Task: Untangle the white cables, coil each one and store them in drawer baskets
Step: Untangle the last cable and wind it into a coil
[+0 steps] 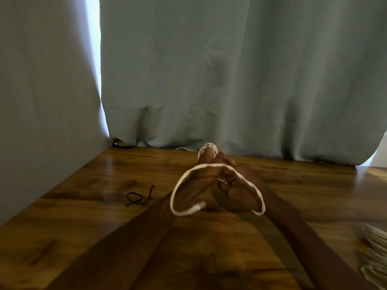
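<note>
Both my hands meet above the middle of the wooden table (pixel 88 206). A white cable (pixel 184 176) is wound in several turns around the fingertips of my left hand (pixel 199 181), which point away from me. From there the cable loops over both hands and hangs down, its white plug end (pixel 200 206) dangling under my left wrist. My right hand (pixel 236 191) pinches the cable close to the left fingers. The frame is blurred, so finger detail is unclear.
A thin black tie (pixel 139 197) lies on the table left of my hands. Grey-blue curtains (pixel 230 70) hang behind and to the left of the table. The edge of a white basket (pixel 374 248) shows at the lower right.
</note>
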Motion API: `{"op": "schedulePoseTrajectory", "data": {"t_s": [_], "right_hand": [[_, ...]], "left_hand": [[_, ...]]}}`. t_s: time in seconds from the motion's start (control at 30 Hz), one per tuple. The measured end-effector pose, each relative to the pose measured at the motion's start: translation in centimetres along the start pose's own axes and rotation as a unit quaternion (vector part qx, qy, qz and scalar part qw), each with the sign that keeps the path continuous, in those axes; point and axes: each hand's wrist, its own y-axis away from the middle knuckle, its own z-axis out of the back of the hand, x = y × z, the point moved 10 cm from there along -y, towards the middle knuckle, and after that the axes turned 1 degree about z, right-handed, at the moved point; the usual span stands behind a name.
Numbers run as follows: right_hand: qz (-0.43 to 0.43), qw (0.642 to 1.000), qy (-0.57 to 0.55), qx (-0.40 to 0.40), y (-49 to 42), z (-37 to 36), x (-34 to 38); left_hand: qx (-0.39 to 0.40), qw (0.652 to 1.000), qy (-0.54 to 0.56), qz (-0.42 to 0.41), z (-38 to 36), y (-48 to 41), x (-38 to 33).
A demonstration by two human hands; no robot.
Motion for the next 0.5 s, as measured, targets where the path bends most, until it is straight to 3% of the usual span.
{"op": "schedulePoseTrajectory", "data": {"t_s": [0.07,0.1,0.17,0.23,0.3,0.37,0.43,0.5], "right_hand": [[-0.049,0.988,-0.145,-0.026,0.2,0.5,-1.3],[-0.102,0.964,-0.245,-0.029,0.2,0.5,-2.5],[-0.217,0.89,-0.399,-0.02,0.3,-0.2,-4.6],[-0.29,0.837,-0.464,0.028,0.6,-0.8,-5.7],[-0.307,0.797,-0.511,0.099,1.3,-1.2,-5.4],[-0.295,0.754,-0.572,0.133,2.2,-1.2,-5.1],[-0.29,0.709,-0.63,0.123,2.8,-0.5,-4.8],[-0.296,0.673,-0.672,0.093,2.8,0.0,-5.0]], "left_hand": [[-0.018,0.991,-0.127,-0.033,0.5,-0.1,0.0],[-0.001,0.981,-0.18,-0.067,0.3,0.1,-0.2],[0.023,0.979,-0.179,-0.092,0.3,1.4,-0.9],[0.014,0.977,-0.155,-0.148,0.7,2.1,-2.1],[-0.017,0.932,-0.265,-0.247,0.9,2.7,-4.2],[-0.045,0.904,-0.314,-0.288,1.2,2.9,-5.0],[-0.061,0.894,-0.333,-0.295,1.4,3.0,-5.2],[-0.042,0.909,-0.339,-0.239,1.2,2.5,-4.4]]}}
